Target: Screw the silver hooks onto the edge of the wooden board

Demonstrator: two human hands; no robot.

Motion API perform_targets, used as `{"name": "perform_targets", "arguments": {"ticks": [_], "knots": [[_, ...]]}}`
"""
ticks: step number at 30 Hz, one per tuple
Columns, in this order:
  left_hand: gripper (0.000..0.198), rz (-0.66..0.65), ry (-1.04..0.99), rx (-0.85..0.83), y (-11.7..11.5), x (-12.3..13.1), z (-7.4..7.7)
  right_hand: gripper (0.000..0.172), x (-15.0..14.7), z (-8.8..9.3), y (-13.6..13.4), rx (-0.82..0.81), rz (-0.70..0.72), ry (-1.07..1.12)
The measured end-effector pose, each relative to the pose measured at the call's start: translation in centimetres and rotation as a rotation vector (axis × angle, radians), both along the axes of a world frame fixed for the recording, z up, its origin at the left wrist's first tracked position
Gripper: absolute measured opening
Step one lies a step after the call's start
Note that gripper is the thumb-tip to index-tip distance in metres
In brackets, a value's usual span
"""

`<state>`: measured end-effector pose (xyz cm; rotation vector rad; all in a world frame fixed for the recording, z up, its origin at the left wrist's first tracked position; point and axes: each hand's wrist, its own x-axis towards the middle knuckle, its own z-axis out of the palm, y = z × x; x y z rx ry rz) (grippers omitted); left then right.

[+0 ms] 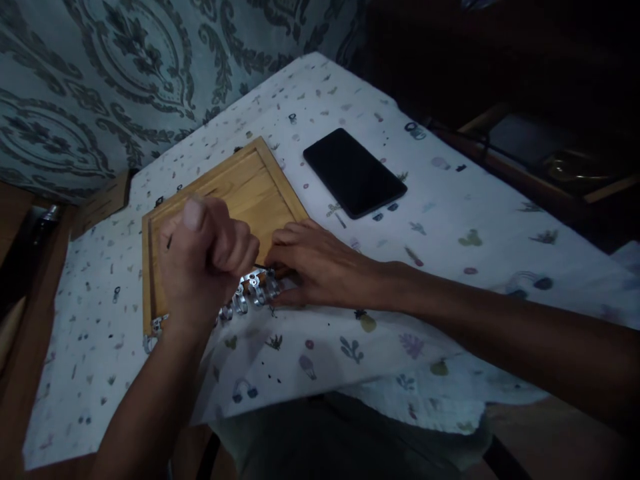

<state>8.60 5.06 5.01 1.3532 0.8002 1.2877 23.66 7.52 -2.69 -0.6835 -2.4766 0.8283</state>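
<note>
My left hand (pixel 207 243) is closed in a fist above the wooden board (pixel 240 177). A thin dark rod (pixel 262 267) runs from this fist toward my right fingertips; its full shape is hidden by the fingers. My right hand (pixel 320 263) grips the board's near right corner, thumb in front and fingers on top, beside the end fitting. Several shiny metal ring-shaped fittings (pixel 241 300) line the board's near edge, partly covered by my left wrist. Another fitting (pixel 157 325) shows at the near left corner.
A dark phone or tablet (pixel 355 172) lies right of the board on the patterned tablecloth (pixel 390 267). A brown cardboard-like piece (pixel 103 203) is at the table's left edge. Patterned wallpaper (pixel 145 60) rises behind. Dark furniture (pixel 500 147) stands at the right.
</note>
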Motion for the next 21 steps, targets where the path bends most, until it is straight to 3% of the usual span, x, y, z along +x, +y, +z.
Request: {"name": "perform_targets", "arguments": {"ticks": [6, 10, 13, 16, 21], "knots": [[0.068, -0.182, 0.005, -0.024, 1.3, -0.2, -0.2, 0.034, -0.2, -0.1, 0.1, 0.024, 0.002, 0.005], [0.063, -0.148, -0.017, -0.006, 0.9, 0.2, -0.2, 0.029, -0.2, -0.2, 0.1, 0.027, -0.001, 0.021], [0.06, -0.056, -0.018, 0.077, 0.1, 0.4, 0.4, 0.029, 0.0, -0.1, 0.1, 0.009, -0.001, 0.026], [0.054, 0.141, -0.032, 0.15, -0.7, 0.6, 1.3, 0.032, 0.1, 0.0, 0.0, -0.004, 0.01, 0.013], [0.052, 0.401, -0.007, 0.07, -1.7, 1.0, 1.4, 0.034, 0.0, -0.1, 0.1, 0.003, 0.002, 0.004]]}}
